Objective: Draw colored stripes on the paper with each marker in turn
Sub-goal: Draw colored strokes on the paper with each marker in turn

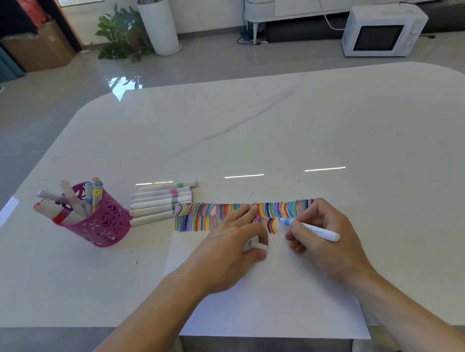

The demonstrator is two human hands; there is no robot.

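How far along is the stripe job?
Done: a top row of stripes runs from the left edge of the paper to the right hand; a second row reaches about halfway. In hand: the right hand holds a blue marker, tip at the second row's end; the left hand presses the paper and grips a cap. Left: probably the markers in the pink cup.

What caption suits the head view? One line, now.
Right hand holds a blue marker to the striped paper; left hand steadies it, pinching the cap.
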